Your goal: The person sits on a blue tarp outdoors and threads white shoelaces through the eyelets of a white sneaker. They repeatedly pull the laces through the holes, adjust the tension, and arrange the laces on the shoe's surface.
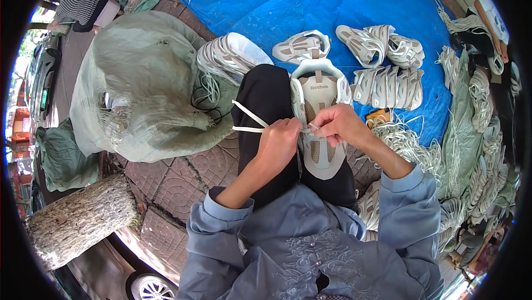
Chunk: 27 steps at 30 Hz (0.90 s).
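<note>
A beige and white shoe upper (pixel 323 161) rests across my dark-trousered legs, its toe toward me and its tongue (pixel 320 92) away from me. At the left edge of its lacing area, my left hand (pixel 279 144) is closed on a white shoelace (pixel 250 114), which sticks out in a loop to the left of the fist. Over the right side of the throat, my right hand (pixel 339 124) pinches a short light lace end between thumb and forefinger. The eyelets between the two hands are partly hidden by the fingers.
Beyond my knees, a blue tarp (pixel 255 3) carries nested uppers (pixel 388 88) and single ones (pixel 302 47). A heap of white laces (pixel 407 147) lies to the right. At left are a big pale green sack (pixel 138 89) and a tree trunk (pixel 83 219). Another person (pixel 83 3) sits far left.
</note>
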Tool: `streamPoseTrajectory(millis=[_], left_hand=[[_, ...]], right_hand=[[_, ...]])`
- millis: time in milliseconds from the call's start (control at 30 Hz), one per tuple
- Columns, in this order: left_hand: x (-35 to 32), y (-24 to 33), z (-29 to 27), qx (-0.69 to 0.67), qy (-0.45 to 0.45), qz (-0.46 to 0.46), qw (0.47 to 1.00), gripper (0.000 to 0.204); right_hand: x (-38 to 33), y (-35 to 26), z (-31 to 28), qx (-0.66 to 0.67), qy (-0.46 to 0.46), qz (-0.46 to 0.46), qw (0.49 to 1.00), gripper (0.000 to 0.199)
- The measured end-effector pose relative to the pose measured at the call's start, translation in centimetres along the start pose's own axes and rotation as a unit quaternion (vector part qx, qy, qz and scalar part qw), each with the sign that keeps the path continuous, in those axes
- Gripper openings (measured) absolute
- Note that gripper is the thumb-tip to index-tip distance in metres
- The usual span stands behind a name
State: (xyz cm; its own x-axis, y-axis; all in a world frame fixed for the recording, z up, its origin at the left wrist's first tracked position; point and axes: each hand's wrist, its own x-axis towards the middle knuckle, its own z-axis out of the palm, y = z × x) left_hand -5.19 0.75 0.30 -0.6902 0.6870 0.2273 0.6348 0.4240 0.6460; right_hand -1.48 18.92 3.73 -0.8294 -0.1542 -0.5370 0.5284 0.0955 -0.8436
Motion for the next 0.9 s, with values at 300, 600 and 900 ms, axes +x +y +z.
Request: streamPoseTrajectory(millis=[300,600,900], left_hand=[[-0.9,0.6,2.4,0.07,0.113,0.049,0.99,0.02],[0.9,-0.1,-0.9,-0.216,-0.053,-0.18,0.958,0.006],[0.7,0.3,0.3,-0.104,0.087,-0.078,0.988,0.006]], right_hand=[[-0.4,0.2,0.3,0.023,0.047,0.004,0.999,0.007],[-0.4,0.4,0.3,0.028,0.03,0.008,0.999,0.007],[-0.4,0.8,0.1,0.025,0.03,-0.012,0.999,0.008]])
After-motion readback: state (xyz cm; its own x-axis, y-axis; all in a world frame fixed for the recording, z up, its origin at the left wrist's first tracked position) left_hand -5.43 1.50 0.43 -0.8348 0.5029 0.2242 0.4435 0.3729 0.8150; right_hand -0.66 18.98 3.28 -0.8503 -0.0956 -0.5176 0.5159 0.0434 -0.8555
